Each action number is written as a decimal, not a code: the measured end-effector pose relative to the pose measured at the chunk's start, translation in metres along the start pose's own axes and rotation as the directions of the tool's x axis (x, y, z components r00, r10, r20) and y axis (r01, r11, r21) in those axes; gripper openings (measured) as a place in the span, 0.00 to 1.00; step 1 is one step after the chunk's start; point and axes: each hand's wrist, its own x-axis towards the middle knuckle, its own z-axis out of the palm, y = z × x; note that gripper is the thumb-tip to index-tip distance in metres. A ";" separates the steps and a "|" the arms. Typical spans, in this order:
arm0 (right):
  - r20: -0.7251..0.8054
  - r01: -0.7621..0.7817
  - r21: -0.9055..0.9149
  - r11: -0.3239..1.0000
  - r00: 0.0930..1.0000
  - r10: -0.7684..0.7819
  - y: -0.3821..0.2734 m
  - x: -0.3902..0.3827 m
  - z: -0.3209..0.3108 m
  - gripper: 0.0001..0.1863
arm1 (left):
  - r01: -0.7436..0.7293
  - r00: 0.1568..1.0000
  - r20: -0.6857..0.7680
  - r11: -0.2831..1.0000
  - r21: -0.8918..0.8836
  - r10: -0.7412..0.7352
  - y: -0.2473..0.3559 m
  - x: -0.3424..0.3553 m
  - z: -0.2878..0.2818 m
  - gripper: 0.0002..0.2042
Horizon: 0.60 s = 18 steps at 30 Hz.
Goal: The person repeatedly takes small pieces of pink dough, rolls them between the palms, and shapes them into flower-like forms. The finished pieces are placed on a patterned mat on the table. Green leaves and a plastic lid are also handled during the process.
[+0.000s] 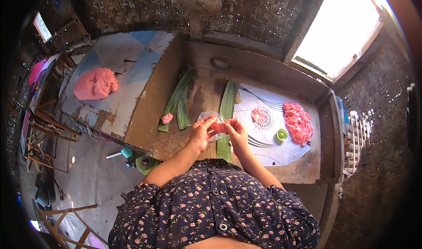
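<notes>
My left hand point(201, 133) and my right hand point(237, 134) pinch a small, thin pink piece point(219, 127) between their fingertips, above the middle of a worn wooden tray point(202, 73). A clear round plastic piece point(204, 116) shows behind my fingers; whether I hold it or it lies below is unclear. Green leaf strips point(230, 97) run under and left of my hands, with a small pink lump point(167, 119) on the left ones. On the right, a white patterned sheet point(255, 154) carries a pink round piece point(259, 115), a green round object point(281, 136) and several piled pink pieces point(298, 121).
A big pink dough mass point(96, 83) rests on a peeling board point(132, 51) at left. Folded wooden stands point(52, 126) line the left wall. A teal-and-white tool point(125, 153) sits low beside the bench. Woven walls surround the workspace, with a bright window point(334, 29) at right.
</notes>
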 end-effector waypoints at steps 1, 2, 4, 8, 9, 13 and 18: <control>-0.018 0.043 -0.102 0.994 0.999 -0.045 0.000 -0.001 0.001 0.08 | 0.020 1.000 -0.021 1.000 -0.007 -0.020 0.003 -0.002 0.001 0.06; -0.032 0.083 -0.203 0.976 0.995 -0.091 -0.001 -0.001 0.001 0.07 | 0.036 0.999 -0.006 0.999 -0.001 -0.036 0.006 -0.003 0.002 0.06; -0.031 0.146 -0.363 0.920 0.985 -0.168 -0.002 -0.002 0.002 0.07 | 0.046 0.999 0.007 0.999 0.003 -0.046 0.009 -0.004 0.003 0.05; 0.014 0.188 -0.572 0.799 0.976 -0.219 -0.006 0.002 -0.008 0.05 | 0.104 0.994 0.030 0.984 0.143 -0.110 0.001 0.009 -0.009 0.13; 0.028 0.174 -0.612 0.771 0.979 -0.200 -0.006 0.004 -0.014 0.04 | 0.127 0.987 0.073 0.974 0.188 -0.142 -0.004 0.015 -0.014 0.14; 0.090 0.234 -0.873 0.429 0.940 -0.330 0.008 0.010 -0.049 0.07 | -0.202 0.971 0.236 0.611 0.766 0.025 -0.031 0.034 -0.040 0.21; 0.163 0.156 -0.980 0.123 0.985 0.051 0.062 -0.006 -0.080 0.04 | -0.642 0.764 0.640 -0.007 0.766 -0.079 -0.059 0.021 -0.067 0.16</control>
